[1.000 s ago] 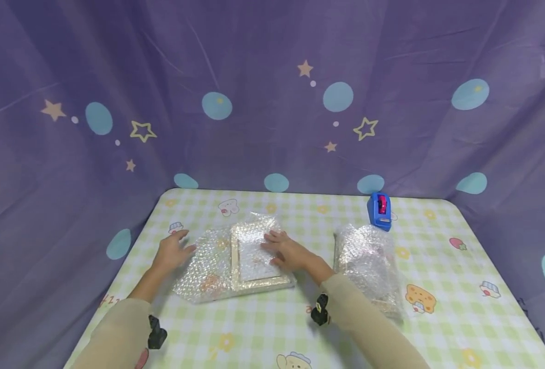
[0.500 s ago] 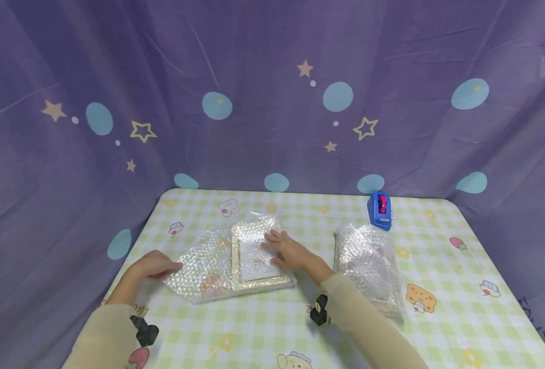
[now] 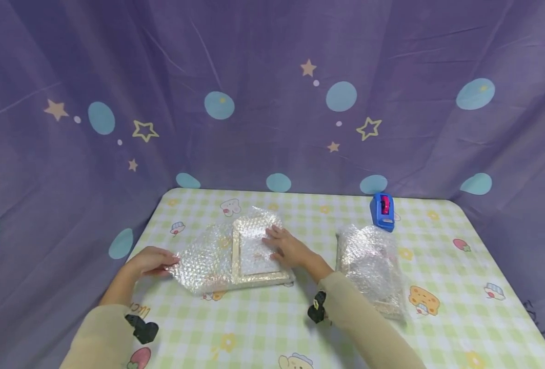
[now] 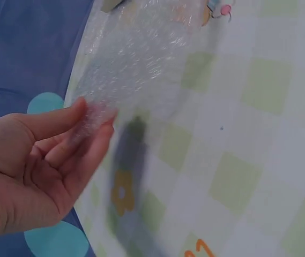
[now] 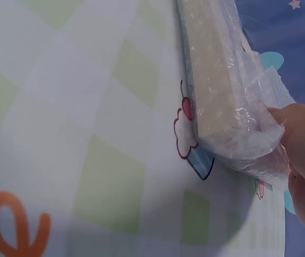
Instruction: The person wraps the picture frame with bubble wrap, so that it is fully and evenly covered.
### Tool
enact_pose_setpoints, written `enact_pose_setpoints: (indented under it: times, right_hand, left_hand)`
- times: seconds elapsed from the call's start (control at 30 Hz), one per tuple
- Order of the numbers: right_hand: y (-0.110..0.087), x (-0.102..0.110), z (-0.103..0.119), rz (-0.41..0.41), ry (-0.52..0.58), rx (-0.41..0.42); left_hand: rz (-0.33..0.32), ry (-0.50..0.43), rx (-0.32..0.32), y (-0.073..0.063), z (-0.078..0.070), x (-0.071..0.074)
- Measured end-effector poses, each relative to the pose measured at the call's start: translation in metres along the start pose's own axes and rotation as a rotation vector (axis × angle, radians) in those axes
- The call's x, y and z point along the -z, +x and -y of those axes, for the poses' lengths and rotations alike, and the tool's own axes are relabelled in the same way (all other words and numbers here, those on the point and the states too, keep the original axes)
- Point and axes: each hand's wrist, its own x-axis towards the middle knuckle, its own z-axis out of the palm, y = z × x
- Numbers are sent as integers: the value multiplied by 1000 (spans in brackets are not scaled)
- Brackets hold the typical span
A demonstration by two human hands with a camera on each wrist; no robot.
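A light-coloured picture frame (image 3: 235, 253) lies on the table under bubble wrap (image 3: 205, 259), which spreads out flat to its left. My left hand (image 3: 149, 260) pinches the left end of that sheet between thumb and fingers. In the left wrist view the wrap (image 4: 136, 61) stretches away from the fingertips, slightly off the cloth. Spread over the frame's right side, my right hand (image 3: 290, 248) rests on the wrap with fingers extended. The right wrist view shows its thumb (image 5: 291, 120) against bunched wrap at the frame's end (image 5: 214, 85); its other fingers are mostly hidden there.
To the right lies a second bubble-wrapped frame (image 3: 369, 271), close beside my right forearm. A blue tape dispenser (image 3: 383, 212) with a red roll stands behind it. A checked cloth (image 3: 346, 343) covers the table, and a purple curtain (image 3: 263, 143) hangs behind and at the sides.
My left hand has moved toward me and left, and taken hold of the wrap's left end. The wrap and frame have shifted slightly away from me. My right hand has stayed on the frame.
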Motion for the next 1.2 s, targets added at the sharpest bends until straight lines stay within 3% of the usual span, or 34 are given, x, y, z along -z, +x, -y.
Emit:
enact_pose_setpoints:
  times: [0.1, 0.3, 0.5, 0.67, 0.8, 0.9, 1.2]
  right_hand:
    - [1, -1, 0, 0, -18, -14]
    - [2, -1, 3, -28, -64, -17]
    - [4, -4, 4, -30, -97, -22]
    - [4, -3, 4, -44, -63, -19]
    - [4, -2, 4, -65, -42, -12]
    - [4, -3, 4, -61, -49, -10]
    - [4, -4, 5, -21, -60, -16]
  left_hand:
    - [24, -102, -8, 0, 2, 0]
    - [118, -196, -10, 0, 11, -2]
    - [124, -353, -47, -4, 17, -5]
    - [196, -454, -115, -11, 14, -4]
    - [215, -557, -141, -15, 6, -3]
    - [224, -574, -160, -18, -1, -3]
    - [272, -493, -230, -28, -21, -10]
